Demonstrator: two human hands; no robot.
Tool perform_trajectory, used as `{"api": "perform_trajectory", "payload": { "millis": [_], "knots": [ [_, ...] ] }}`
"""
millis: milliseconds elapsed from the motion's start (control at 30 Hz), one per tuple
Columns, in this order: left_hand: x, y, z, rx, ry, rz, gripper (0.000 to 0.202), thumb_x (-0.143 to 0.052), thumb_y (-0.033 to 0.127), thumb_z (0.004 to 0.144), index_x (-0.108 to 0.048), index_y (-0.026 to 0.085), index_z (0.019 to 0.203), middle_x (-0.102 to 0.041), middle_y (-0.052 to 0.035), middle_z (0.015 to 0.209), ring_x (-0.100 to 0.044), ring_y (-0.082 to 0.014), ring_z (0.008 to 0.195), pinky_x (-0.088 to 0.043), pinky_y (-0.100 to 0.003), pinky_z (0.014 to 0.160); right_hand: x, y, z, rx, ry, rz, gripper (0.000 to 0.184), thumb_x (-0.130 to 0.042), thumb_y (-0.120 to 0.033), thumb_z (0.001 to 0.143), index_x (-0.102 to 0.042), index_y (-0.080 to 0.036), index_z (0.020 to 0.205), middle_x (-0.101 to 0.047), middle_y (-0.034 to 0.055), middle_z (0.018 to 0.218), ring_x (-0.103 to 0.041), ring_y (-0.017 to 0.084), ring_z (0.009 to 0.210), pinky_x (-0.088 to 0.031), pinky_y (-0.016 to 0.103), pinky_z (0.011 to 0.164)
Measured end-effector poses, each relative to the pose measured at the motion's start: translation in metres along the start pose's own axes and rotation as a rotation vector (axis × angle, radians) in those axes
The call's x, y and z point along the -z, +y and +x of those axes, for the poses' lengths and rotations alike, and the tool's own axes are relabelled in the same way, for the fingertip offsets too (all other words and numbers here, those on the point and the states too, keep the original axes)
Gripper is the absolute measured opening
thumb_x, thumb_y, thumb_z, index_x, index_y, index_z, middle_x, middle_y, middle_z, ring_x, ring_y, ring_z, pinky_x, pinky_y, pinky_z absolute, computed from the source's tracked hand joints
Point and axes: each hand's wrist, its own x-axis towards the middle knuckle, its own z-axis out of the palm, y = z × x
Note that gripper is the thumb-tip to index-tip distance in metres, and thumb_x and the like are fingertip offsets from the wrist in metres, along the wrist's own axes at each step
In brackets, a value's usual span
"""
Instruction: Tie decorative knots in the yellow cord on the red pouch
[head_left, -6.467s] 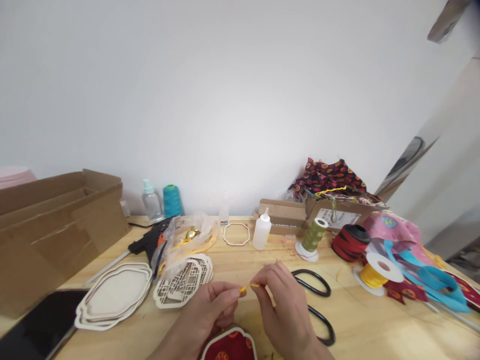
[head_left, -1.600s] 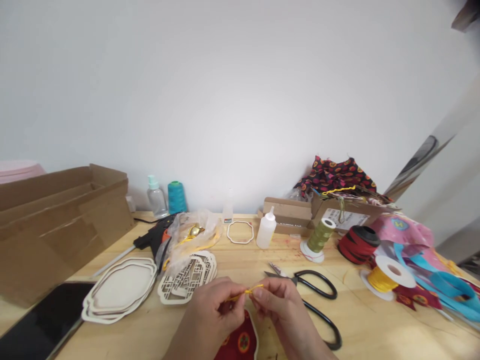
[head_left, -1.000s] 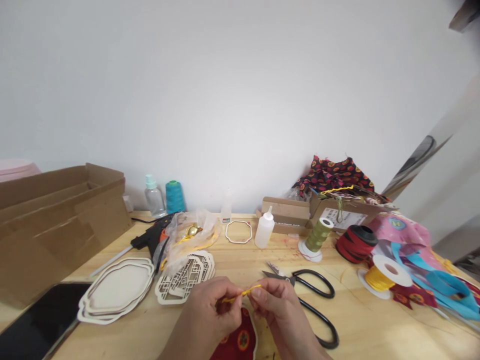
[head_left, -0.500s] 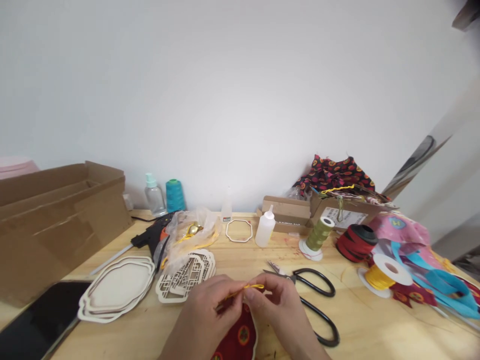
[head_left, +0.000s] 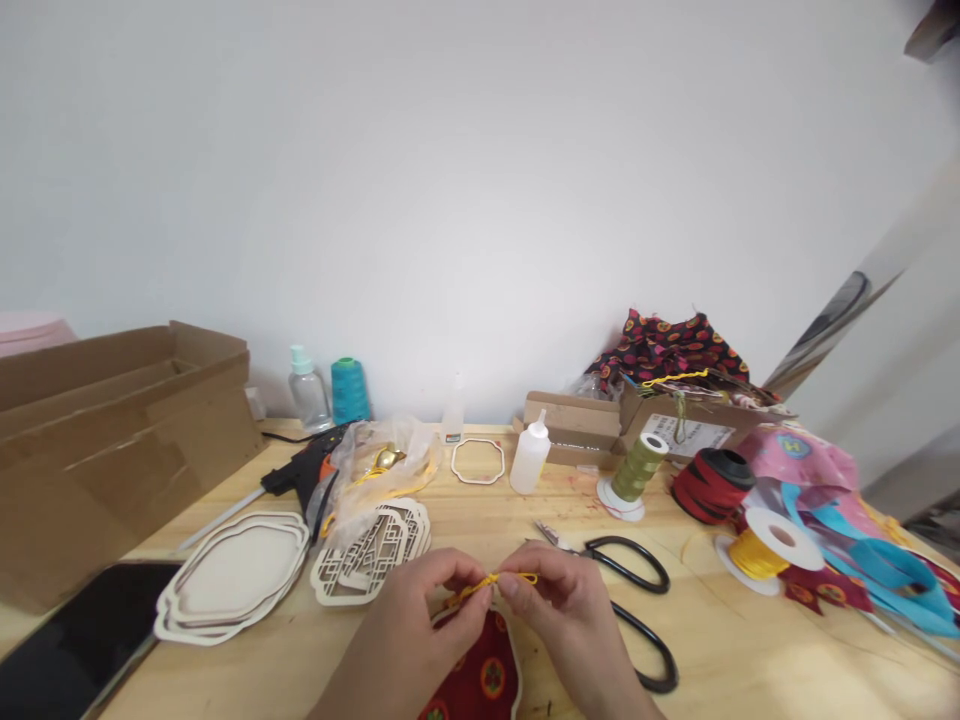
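Observation:
Between my two hands runs a thin yellow cord (head_left: 491, 579) with a small knot in it. My left hand (head_left: 420, 610) pinches the cord on one side of the knot. On the other side, my right hand (head_left: 559, 610) grips it between thumb and forefinger, and a short loop sticks out there. Just below my fingers lies a dark red patterned fabric panel (head_left: 480, 670) with a pale scalloped edge, partly hidden by my left hand. Black-handled scissors (head_left: 630, 565) rest right beside my right hand, their blades partly covered.
Left are lattice wooden frames (head_left: 367, 560), stacked pale plaques (head_left: 236, 570), a phone (head_left: 82, 630), a glue gun (head_left: 296, 475) and a cardboard box (head_left: 135, 440). A glue bottle (head_left: 531, 460) stands ahead. Rightward are a green thread spool (head_left: 639, 470), a red-black spool (head_left: 712, 487) and a yellow cord spool (head_left: 769, 548).
My fingers have shifted slightly along the yellow cord, and its knot now shows more clearly between them. Slightly more of the red fabric panel is visible.

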Motion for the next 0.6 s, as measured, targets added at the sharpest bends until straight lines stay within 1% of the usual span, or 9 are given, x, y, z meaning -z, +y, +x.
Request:
{"api": "perform_trajectory", "payload": {
  "millis": [133, 200, 267, 433, 600],
  "knots": [
    [-0.001, -0.009, 0.003, 0.085, -0.106, -0.260, 0.023, -0.049, 0.035, 0.074, -0.058, 0.015, 0.067, -0.052, 0.0035, 0.057, -0.046, -0.0102, 0.056, -0.036, -0.020, 0.053, 0.001, -0.003, 0.000, 0.126, 0.001, -0.196, 0.019, -0.057, -0.029, 0.074, -0.067, -0.014, 0.065, -0.059, 0.0044, 0.059, -0.052, 0.016, 0.059, -0.040, 0.026, 0.056],
    [-0.002, -0.012, 0.003, 0.114, -0.129, -0.329, 0.027, -0.049, 0.037, 0.074, -0.059, 0.013, 0.066, -0.049, 0.0045, 0.054, -0.042, -0.0085, 0.053, -0.032, -0.019, 0.051, 0.002, -0.004, -0.001, 0.185, 0.002, -0.259, 0.018, -0.057, -0.026, 0.074, -0.066, -0.015, 0.064, -0.059, 0.0040, 0.058, -0.052, 0.015, 0.058, -0.040, 0.026, 0.056],
    [-0.002, -0.013, 0.004, 0.141, -0.132, -0.368, 0.029, -0.051, 0.038, 0.073, -0.060, 0.012, 0.066, -0.049, 0.0044, 0.053, -0.041, -0.0081, 0.052, -0.031, -0.019, 0.051, 0.002, -0.003, -0.001, 0.246, 0.009, -0.298, 0.016, -0.057, -0.024, 0.075, -0.066, -0.015, 0.065, -0.058, 0.0034, 0.058, -0.052, 0.015, 0.058, -0.040, 0.026, 0.056],
    [-0.004, -0.013, 0.005, 0.188, -0.117, -0.426, 0.026, -0.055, 0.037, 0.070, -0.062, 0.012, 0.067, -0.054, 0.0028, 0.055, -0.045, -0.0097, 0.055, -0.033, -0.020, 0.052, 0.002, -0.002, -0.004, 0.348, 0.032, -0.389, 0.011, -0.057, -0.020, 0.075, -0.066, -0.018, 0.069, -0.059, 0.0022, 0.060, -0.052, 0.014, 0.059, -0.040, 0.025, 0.057],
    [-0.007, -0.013, 0.005, 0.158, -0.109, -0.438, 0.024, -0.052, 0.033, 0.072, -0.060, 0.012, 0.064, -0.053, 0.0034, 0.054, -0.044, -0.0091, 0.052, -0.033, -0.020, 0.052, 0.001, -0.001, -0.004, 0.413, 0.056, -0.434, 0.010, -0.057, -0.018, 0.074, -0.064, -0.018, 0.067, -0.057, 0.0015, 0.058, -0.051, 0.013, 0.056, -0.039, 0.025, 0.054]
  ]
}}
